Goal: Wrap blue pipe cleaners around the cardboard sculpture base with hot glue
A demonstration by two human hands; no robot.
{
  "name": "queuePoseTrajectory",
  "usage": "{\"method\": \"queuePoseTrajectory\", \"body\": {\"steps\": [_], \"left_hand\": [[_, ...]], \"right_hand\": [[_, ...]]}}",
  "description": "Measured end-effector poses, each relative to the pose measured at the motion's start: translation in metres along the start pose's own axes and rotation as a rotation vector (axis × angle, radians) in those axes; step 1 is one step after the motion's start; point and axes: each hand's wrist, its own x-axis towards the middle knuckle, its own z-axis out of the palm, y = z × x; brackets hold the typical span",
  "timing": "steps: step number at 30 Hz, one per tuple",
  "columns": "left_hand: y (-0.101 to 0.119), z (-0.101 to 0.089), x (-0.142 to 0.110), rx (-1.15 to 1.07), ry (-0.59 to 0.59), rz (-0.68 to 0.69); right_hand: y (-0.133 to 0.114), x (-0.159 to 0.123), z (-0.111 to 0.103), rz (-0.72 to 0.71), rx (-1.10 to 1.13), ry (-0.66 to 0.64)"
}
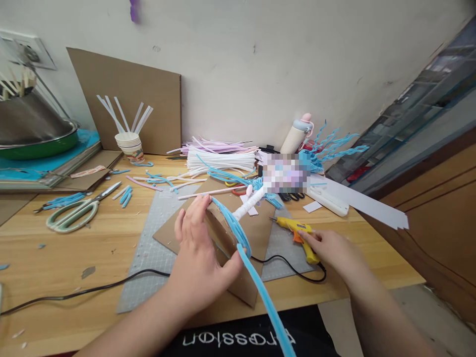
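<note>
My left hand [201, 253] is closed round a cardboard base [221, 225] tipped on its side. Light blue pipe cleaner [238, 233] is coiled over the base's face, and one long loose end runs down toward me. From the base a white-wrapped stem [251, 203] leads up to a blurred-out patch. On the right, my right hand [330, 250] grips a yellow hot glue gun [297, 227] with an orange trigger; its nozzle points left. Some of the right fingers are hidden behind the handle. A brown cardboard sheet [171, 233] lies beneath the held base.
A grey cutting mat [137, 282] is under the cardboard. Green-handled scissors [84, 210] and cut blue pieces lie left. Behind are bundled white pipe cleaners [223, 159], a paper cup [130, 146] with white sticks and a bottle [295, 135]. A black cord [92, 288] crosses the table.
</note>
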Motion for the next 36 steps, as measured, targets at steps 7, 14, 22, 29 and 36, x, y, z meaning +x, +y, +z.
{"method": "queuePoseTrajectory", "body": {"steps": [7, 14, 22, 29, 36], "left_hand": [[-0.001, 0.001, 0.0, 0.015, 0.004, 0.008], [0.002, 0.003, 0.003, 0.016, 0.008, 0.034], [0.002, 0.004, 0.001, -0.002, -0.017, 0.026], [0.003, 0.004, 0.0, -0.035, 0.008, 0.02], [0.002, 0.006, -0.001, -0.035, 0.033, 0.045]], "right_hand": [[-0.099, -0.079, -0.04, -1.02, 0.112, 0.02], [-0.159, -0.072, -0.05, -1.371, 0.401, -0.296], [-0.205, -0.016, -0.047, -1.121, 0.693, -0.544], [-0.222, -0.004, -0.027, -0.847, 0.796, -0.568], [-0.229, 0.01, -0.017, -0.873, 0.635, -0.557]]}}
